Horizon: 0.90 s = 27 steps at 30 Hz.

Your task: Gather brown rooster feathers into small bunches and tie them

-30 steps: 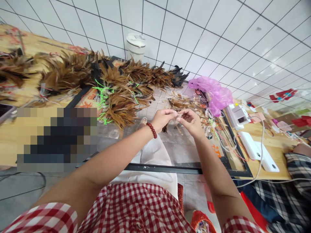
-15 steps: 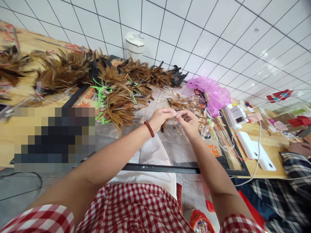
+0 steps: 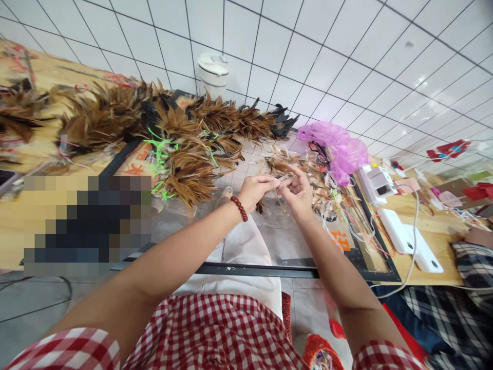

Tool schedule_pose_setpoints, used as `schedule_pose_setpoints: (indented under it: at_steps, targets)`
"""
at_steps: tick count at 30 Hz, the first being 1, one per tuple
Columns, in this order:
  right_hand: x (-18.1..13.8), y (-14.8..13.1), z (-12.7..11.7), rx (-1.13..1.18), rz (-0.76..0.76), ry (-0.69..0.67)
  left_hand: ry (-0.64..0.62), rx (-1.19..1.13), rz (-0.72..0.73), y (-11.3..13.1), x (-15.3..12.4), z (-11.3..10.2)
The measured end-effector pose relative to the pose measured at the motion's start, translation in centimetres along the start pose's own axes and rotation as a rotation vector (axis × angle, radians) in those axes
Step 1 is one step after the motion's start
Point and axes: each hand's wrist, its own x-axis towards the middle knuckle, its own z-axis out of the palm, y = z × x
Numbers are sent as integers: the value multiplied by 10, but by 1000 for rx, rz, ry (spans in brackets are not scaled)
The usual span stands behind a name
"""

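Observation:
My left hand (image 3: pixel 256 191), with a brown bead bracelet (image 3: pixel 239 208) at the wrist, is closed in a pinch. A dark brown feather (image 3: pixel 260 207) sticks out below its palm. My right hand (image 3: pixel 298 195) pinches beside it, thumb and fingertip together and the other fingers raised. Between the fingertips is a thin, pale piece, too small to make out clearly. Loose brown feathers (image 3: pixel 319 192) lie just beyond and right of my hands. Left of them are bundles of brown feathers (image 3: pixel 188 174) tied with bright green strings (image 3: pixel 158 159).
The glass-topped, black-framed table (image 3: pixel 285 231) lies under my hands. A white lidded cup (image 3: pixel 213 77) stands by the tiled wall. To the right are a pink plastic bag (image 3: pixel 339 149), white power strips (image 3: pixel 408 244), cables and a co-worker's plaid sleeve (image 3: pixel 475 262). A blurred patch covers the left.
My right hand's fingers have lifted and spread upward, while its thumb stays pinched near my left fingertips. My left hand has barely moved. The view has shifted slightly.

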Motion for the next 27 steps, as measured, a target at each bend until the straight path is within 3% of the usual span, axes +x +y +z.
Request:
schedule_pose_setpoints:
  at_steps: [11,20,27]
  targets:
    - [0,9,-7,-94,-75,-15,-75,102,-11,1,1,-3]
    - [-4,7,-11,-215,-181,-101,-31,33,-88,4,3,-4]
    - [-3,14,-14,-233,-170,-60,-52,45,-52,2,3,-5]
